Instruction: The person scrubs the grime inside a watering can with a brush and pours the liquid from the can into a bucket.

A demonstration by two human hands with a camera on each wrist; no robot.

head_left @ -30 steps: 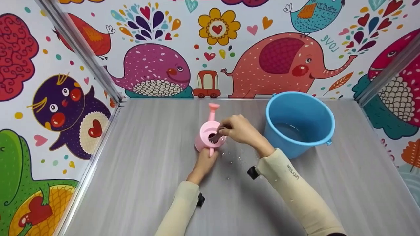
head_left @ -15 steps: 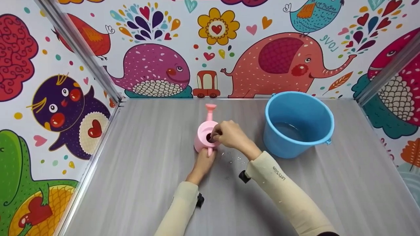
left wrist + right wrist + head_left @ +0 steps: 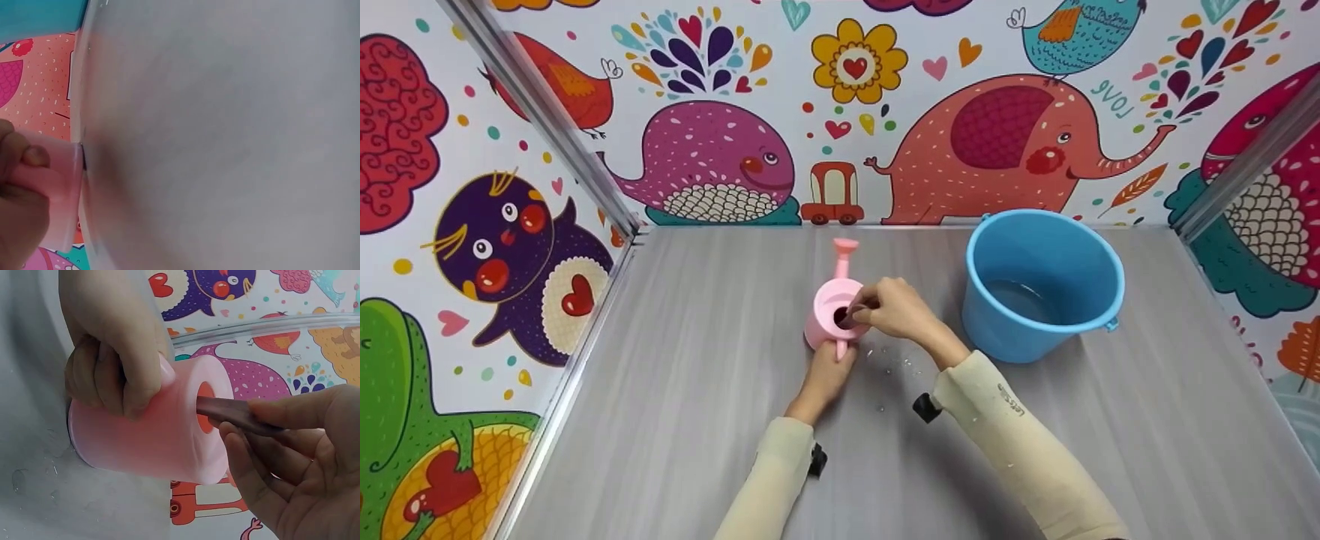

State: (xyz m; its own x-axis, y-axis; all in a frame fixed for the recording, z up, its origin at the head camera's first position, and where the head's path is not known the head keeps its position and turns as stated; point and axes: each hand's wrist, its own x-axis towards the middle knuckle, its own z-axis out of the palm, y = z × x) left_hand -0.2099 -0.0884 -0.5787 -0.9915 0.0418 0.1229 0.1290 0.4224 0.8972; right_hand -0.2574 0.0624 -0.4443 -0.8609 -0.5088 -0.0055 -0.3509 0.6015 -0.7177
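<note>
A pink toy watering can (image 3: 819, 322) stands on the grey table, its spout pointing to the back wall. My left hand (image 3: 829, 370) grips its handle, fingers curled round it, as the right wrist view also shows. With thumb and fingers, my right hand (image 3: 898, 309) pinches a flat, dark brown handle (image 3: 225, 412) at the can's top opening. The far end of this brown handle is hidden inside the can. In the left wrist view, part of the can (image 3: 59, 219) and the curled left fingers appear at the left edge.
A light blue bucket (image 3: 1027, 341) with a little liquid at its bottom stands to the right. Water drops (image 3: 887, 371) lie on the table beside the can. Printed cartoon walls with metal edges (image 3: 562, 375) bound the table at the back and sides.
The right hand has lowered the brown tool into the can, hiding its pale toothed or bristled end, seen a second ago. The left hand and can have shifted only slightly.
</note>
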